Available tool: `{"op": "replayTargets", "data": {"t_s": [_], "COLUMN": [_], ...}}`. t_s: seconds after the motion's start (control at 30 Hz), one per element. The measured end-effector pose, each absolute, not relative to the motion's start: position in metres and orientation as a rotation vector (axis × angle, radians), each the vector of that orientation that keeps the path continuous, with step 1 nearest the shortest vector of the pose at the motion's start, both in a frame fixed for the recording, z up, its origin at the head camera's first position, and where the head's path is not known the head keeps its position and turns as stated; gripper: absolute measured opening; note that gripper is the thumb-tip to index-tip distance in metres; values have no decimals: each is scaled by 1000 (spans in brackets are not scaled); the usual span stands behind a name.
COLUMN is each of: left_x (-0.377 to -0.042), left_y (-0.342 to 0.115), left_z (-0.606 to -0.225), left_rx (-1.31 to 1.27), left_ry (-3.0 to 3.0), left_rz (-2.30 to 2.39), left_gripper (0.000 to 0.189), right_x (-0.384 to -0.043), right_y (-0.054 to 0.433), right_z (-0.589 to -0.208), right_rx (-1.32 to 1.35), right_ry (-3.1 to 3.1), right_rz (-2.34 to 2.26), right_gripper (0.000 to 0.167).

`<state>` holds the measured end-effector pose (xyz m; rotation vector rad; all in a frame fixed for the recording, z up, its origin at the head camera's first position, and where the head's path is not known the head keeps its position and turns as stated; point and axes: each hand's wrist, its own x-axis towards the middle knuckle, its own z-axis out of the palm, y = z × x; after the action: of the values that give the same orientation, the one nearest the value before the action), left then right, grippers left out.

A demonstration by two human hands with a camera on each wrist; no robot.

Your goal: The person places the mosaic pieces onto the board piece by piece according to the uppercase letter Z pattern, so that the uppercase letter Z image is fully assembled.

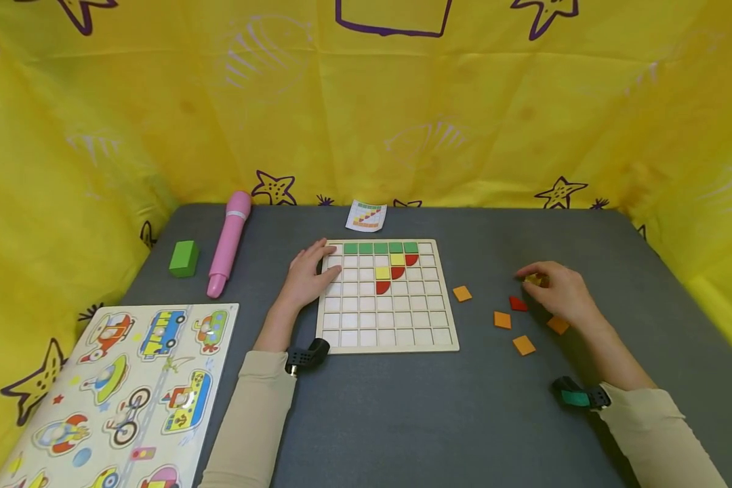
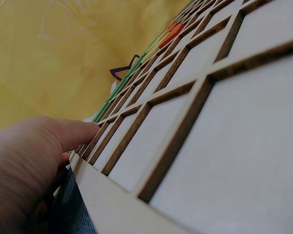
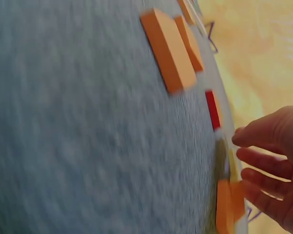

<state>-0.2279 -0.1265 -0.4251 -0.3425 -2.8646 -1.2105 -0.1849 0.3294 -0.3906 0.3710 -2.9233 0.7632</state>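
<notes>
A wooden grid board [image 1: 385, 344] lies on the dark table, with green squares along its top row and yellow squares and red quarter-circles stepping diagonally below. My left hand [image 1: 308, 274] rests on the board's left edge, thumb and fingertips on its rim and outer cells. To the right, my right hand [image 1: 558, 288] reaches over a yellow piece [image 1: 535, 278], partly hidden by the fingers. In the right wrist view thumb and fingers are apart, with no piece visibly pinched. Near this hand lie a red piece [image 1: 518, 303] and orange squares [image 1: 523, 345].
Behind the board lies a small pattern card [image 1: 366, 216]. At the left are a green block [image 1: 184, 259], a pink microphone-shaped toy [image 1: 229, 244] and a picture puzzle board [image 1: 128, 379] with vehicles. A yellow printed cloth [image 1: 354, 115] stands around the table.
</notes>
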Motion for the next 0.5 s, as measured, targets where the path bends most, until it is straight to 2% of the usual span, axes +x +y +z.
{"op": "replayTargets", "data": {"t_s": [0.3, 0.5], "left_x": [-227, -227], "left_y": [-126, -127], "left_z": [-425, -424], "left_rx": [-352, -357], "left_ry": [-2866, -2862], "left_rz": [-1211, -1207], "left_gripper": [50, 50], "right_x": [-187, -185], "right_y": [343, 342], "right_z": [-394, -395], "right_rx": [225, 163], "right_ry": [-2970, -2965], "right_rz": [793, 849], "right_gripper": [27, 38]}}
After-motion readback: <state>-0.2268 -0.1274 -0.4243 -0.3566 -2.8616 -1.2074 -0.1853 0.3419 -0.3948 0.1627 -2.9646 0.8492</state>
